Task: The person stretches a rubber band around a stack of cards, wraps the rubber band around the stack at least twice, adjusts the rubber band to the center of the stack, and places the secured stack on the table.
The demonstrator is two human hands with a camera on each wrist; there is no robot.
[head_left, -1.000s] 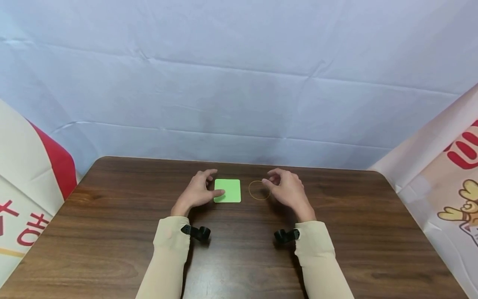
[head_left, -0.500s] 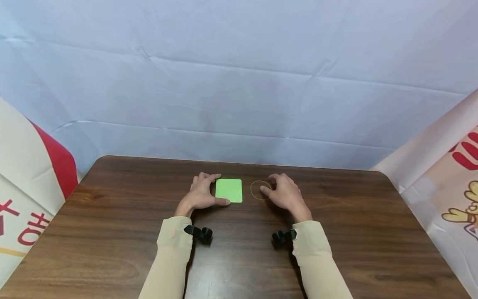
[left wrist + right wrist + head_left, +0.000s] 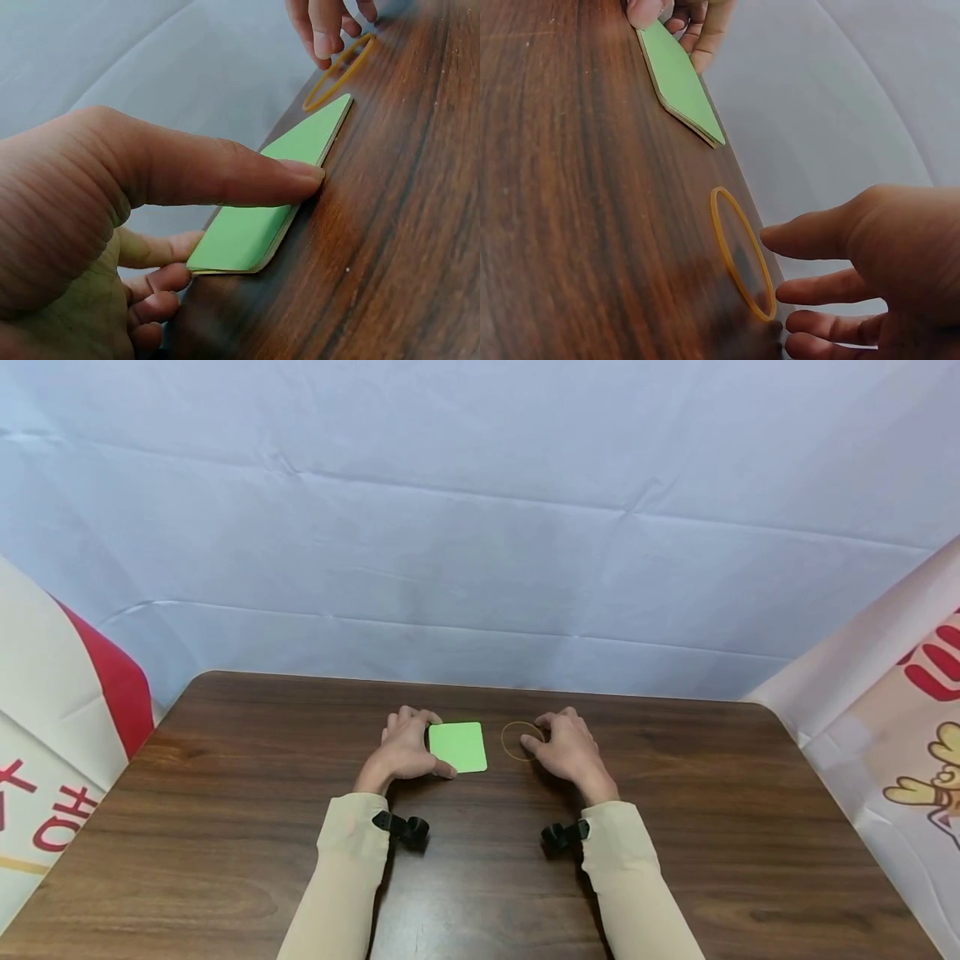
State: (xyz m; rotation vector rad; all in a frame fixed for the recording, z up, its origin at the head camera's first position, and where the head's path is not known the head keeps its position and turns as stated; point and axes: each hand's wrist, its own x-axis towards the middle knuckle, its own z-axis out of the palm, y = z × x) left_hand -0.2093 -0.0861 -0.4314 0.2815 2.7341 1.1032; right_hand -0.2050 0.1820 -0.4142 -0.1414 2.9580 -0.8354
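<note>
A thin stack of square green cards (image 3: 459, 747) with rounded corners lies on the wooden table. My left hand (image 3: 406, 749) grips it by its left side, thumb on the near edge and fingers at the far edge; the left wrist view shows the thumb (image 3: 247, 176) across the stack's near edge. To the right of the cards lies a yellow-orange rubber band (image 3: 728, 259), spread in a loop. My right hand (image 3: 567, 747) is beside the band with thumb and fingers apart, holding nothing, its fingertips close to the band's right side.
The dark brown table (image 3: 480, 893) has its far edge just beyond both hands. Behind it hangs a pale cloth (image 3: 480, 527). Printed cloths (image 3: 892, 760) hang at the sides, and each wrist wears a black strap with a small camera.
The left thumb has slid off the cards' top to their near edge, and the hand has taken hold of the stack, turning it slightly. My right hand has shifted slightly left and nearer.
</note>
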